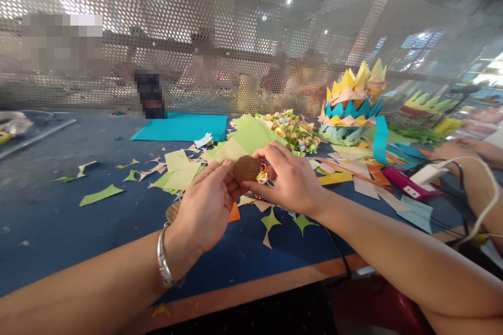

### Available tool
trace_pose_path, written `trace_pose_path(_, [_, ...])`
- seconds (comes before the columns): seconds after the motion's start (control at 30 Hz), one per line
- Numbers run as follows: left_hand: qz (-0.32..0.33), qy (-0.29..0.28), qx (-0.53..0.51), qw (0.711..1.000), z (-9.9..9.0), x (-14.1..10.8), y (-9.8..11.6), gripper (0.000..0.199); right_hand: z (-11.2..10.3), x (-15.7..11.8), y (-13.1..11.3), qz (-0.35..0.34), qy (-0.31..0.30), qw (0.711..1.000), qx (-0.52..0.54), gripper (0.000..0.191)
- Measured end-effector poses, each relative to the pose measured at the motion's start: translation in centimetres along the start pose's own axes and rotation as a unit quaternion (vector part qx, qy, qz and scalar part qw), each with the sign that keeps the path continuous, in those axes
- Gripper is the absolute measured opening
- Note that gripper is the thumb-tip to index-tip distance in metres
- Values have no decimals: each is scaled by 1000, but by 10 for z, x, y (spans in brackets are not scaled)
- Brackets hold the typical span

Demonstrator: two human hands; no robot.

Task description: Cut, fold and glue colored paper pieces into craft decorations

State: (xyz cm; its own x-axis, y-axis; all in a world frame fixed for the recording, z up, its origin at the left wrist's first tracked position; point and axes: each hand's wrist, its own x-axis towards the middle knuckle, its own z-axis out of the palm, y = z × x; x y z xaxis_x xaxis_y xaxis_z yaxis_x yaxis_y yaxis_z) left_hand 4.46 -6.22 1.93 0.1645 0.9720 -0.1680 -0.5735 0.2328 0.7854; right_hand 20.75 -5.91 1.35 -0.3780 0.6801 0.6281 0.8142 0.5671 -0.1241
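Observation:
Between my two hands is a flat brown oval, wooden-looking piece [245, 169]. My left hand [204, 207] pinches its left edge with thumb and fingers, and a silver bracelet circles that wrist. From the right, my right hand [291, 178] curls around a small orange, yellow and white folded-paper piece [264, 172] at the oval's right edge; what its fingertips grip is partly hidden. Behind the hands lie light green paper sheets [255, 135] and a heap of small folded paper bits [296, 133]. Another brown piece [172, 212] shows partly beside my left wrist.
Green paper scraps [101, 194] litter the blue table [78, 241]. A blue sheet [184, 128] lies behind. Tiered spiky paper crowns [349, 110] stand at back right. A purple power strip [411, 183] with cables and a co-worker's arm [475, 183] are on the right.

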Motion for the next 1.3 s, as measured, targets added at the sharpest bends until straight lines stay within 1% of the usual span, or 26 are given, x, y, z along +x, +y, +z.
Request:
trace_pose_path(0.07, [5, -6, 1, 1000, -1, 0, -1, 12, 0, 0, 0, 3, -2, 1000, 0, 37])
trace_pose_path(0.2, [39, -66, 19, 997, -4, 1, -5, 3, -1, 0, -1, 9, -7, 1000, 1, 36])
trace_pose_path(0.27, [63, -92, 30, 993, -6, 2, -6, 10, -1, 0, -2, 16, -5, 1000, 7, 35])
trace_pose_path(0.33, [85, -105, 44, 990, -7, 3, -5, 12, 0, 0, -1, 26, 5, 999, 25, 36])
trace_pose_path(0.4, [96, -116, 64, 987, -7, 4, -3, 12, 0, 0, 0, 45, 10, 997, 64, 39])
trace_pose_path(0.5, [113, -143, 95, 979, -8, 7, 1, 16, 0, 2, 4, 79, 5, 985, 152, 41])
trace_pose_path(0.57, [115, -170, 115, 972, -9, 8, 2, 20, -1, 3, 6, 79, 3, 977, 199, 31])
trace_pose_path(0.63, [107, -188, 126, 968, -10, 9, 2, 22, -1, 5, 8, 59, 3, 973, 224, 21])
trace_pose_path(0.73, [79, -189, 113, 972, -12, 10, 0, 27, -2, 6, 7, 39, 9, 970, 239, 20])
trace_pose_path(0.83, [45, -170, 105, 979, -15, 11, 0, 21, -3, 5, 6, 43, 12, 968, 248, 19])
trace_pose_path(0.87, [42, -161, 110, 980, -15, 11, 1, 17, -4, 5, 6, 46, 11, 967, 252, 19])
trace_pose_path(0.93, [59, -144, 132, 979, -15, 13, 5, 14, -6, 6, 9, 57, 3, 964, 259, 18])
trace_pose_path(1.0, [98, -120, 155, 976, -15, 15, 10, 11, -10, 6, 13, 70, -27, 966, 247, 18])
trace_pose_path(1.03, [119, -106, 163, 974, -15, 17, 13, 9, -12, 7, 15, 75, -56, 969, 227, 18])
trace_pose_path(1.1, [151, -75, 168, 971, -15, 20, 18, 8, -16, 8, 20, 82, -143, 974, 155, 15])
trace_pose_path(1.13, [160, -62, 169, 971, -16, 22, 19, 8, -17, 8, 21, 84, -193, 971, 115, 14])
trace_pose_path(1.2, [166, -47, 170, 970, -17, 23, 20, 8, -19, 7, 22, 80, -282, 955, 48, 13])
trace_pose_path(1.23, [167, -46, 171, 970, -17, 24, 20, 9, -19, 6, 21, 75, -311, 947, 28, 12])
trace_pose_path(1.3, [170, -51, 172, 969, -17, 24, 18, 10, -18, 4, 20, 65, -331, 941, 5, 10])
